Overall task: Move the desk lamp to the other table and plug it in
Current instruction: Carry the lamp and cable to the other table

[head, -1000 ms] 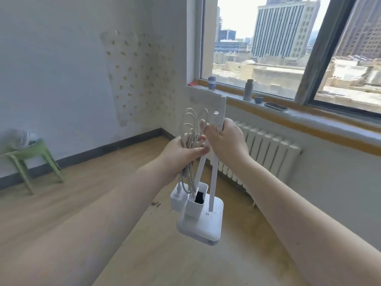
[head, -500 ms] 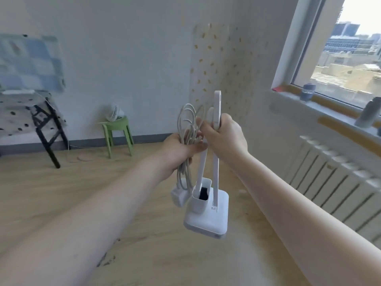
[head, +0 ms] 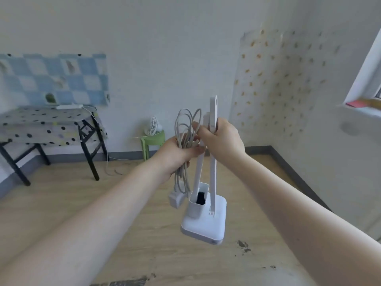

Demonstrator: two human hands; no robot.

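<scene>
R hand (head: 221, 141) grips folded lamp (head: 212, 168) by its upright arms, held in air over floor, base (head: 205, 221) hanging low. L hand (head: 177, 155) clutches coiled cord (head: 186, 129), plug (head: 175, 200) dangling beside base. Far L by wall: surface (head: 41, 122) w/ dotted cloth, power strip (head: 69, 106) on it. Fan (head: 153, 125) on green stool (head: 153, 142).
</scene>
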